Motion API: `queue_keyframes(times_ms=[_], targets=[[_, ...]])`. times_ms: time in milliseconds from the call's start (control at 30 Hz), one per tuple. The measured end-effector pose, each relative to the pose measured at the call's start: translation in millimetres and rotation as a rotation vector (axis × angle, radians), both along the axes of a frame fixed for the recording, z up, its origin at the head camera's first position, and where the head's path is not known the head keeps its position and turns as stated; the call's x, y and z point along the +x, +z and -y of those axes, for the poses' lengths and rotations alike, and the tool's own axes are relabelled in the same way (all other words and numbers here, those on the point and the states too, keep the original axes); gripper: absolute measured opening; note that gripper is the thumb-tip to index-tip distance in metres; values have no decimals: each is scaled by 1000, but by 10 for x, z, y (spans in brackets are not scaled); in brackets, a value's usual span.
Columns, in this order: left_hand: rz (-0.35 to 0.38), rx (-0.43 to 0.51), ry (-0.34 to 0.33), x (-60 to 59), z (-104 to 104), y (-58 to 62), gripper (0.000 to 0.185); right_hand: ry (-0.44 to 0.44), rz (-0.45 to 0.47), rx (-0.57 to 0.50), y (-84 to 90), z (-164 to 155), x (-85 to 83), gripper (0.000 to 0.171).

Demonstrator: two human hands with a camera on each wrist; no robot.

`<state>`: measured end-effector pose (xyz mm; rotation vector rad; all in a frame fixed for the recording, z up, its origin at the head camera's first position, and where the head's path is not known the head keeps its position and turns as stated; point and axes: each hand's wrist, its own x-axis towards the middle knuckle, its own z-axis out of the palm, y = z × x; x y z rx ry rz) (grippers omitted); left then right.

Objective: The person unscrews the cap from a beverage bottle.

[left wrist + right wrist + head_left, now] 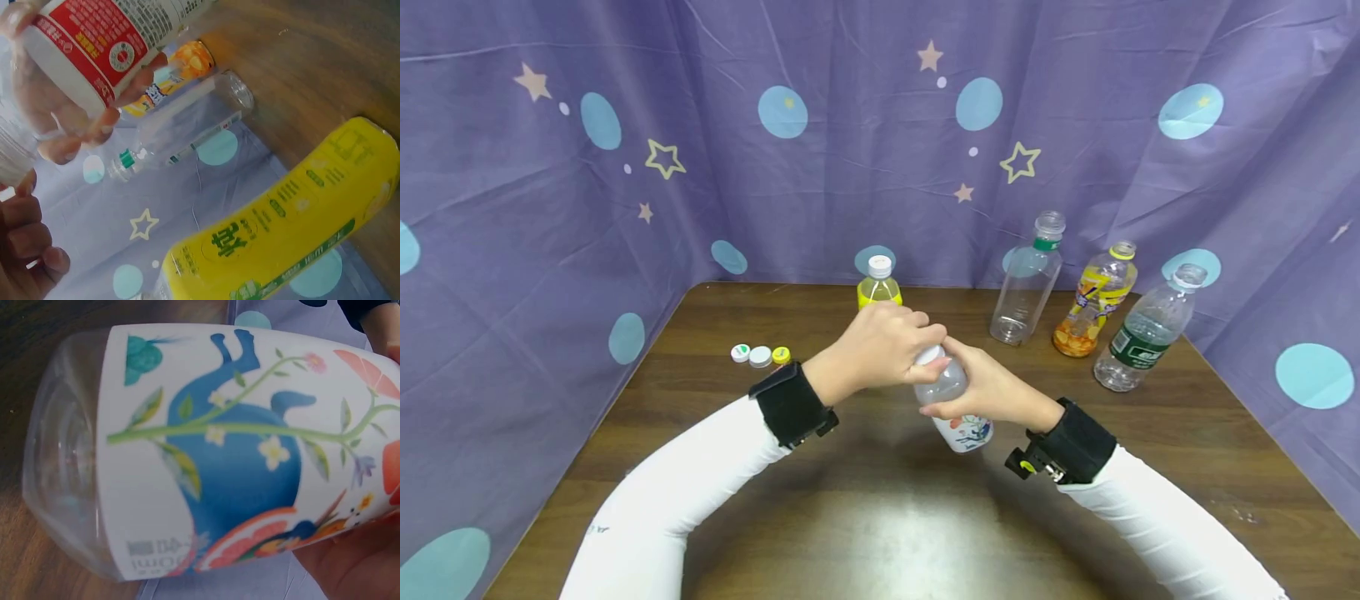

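A small clear bottle (966, 429) with a white picture label is held tilted above the brown table (880, 525) at the centre of the head view. My right hand (992, 392) grips its body from the right. My left hand (887, 342) is curled over its top, fingers round the white cap (929, 356). In the right wrist view the label (237, 456) shows a blue elephant and flowers, with my palm (356, 562) beneath. The left wrist view shows the bottle's red and white side (106, 44) and my left fingers (25, 244).
A capped yellow bottle (878, 287) stands just behind my hands and fills the left wrist view (281, 231). Three uncapped bottles stand back right: clear (1026, 287), orange-labelled (1093, 304), green-labelled (1142, 333). Three loose caps (760, 356) lie at the left. A purple cloth (550, 208) walls the table.
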<state>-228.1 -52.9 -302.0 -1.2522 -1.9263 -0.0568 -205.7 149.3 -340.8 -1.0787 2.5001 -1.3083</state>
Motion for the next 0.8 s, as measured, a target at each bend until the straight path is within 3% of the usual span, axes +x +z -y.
queue_keyframes(times_ms=[133,233,367,433,533,600,667,733,800], targets=[[16,78,96,88,-51,-77,29,-14,1,8,-12,-3,12,75],[50,117,274,171,-95,-114,34,-65,-114,20,-34,29,2,68],[212,80,511,237,-129,-104,48,-130,-263,67,-57,81,-21,61],[338,36,546,249,-112,-67,53,-123,-257,87,-49,87,-23,62],[540,-6,471,239,-31,23,54,-108,-213,105,-23,71,-25,64],[676,-6,339,222,51,104,52,-101,-193,108,-6,52,-30,65],[784,-9,168,198,131,180,56,-101,-191,109,8,29,-36,65],[843,-31,3,177,195,244,67,-102,-205,110,18,1,-38,66],[839,-63,-125,159,231,284,66,-95,-197,99,26,-21,-37,70]])
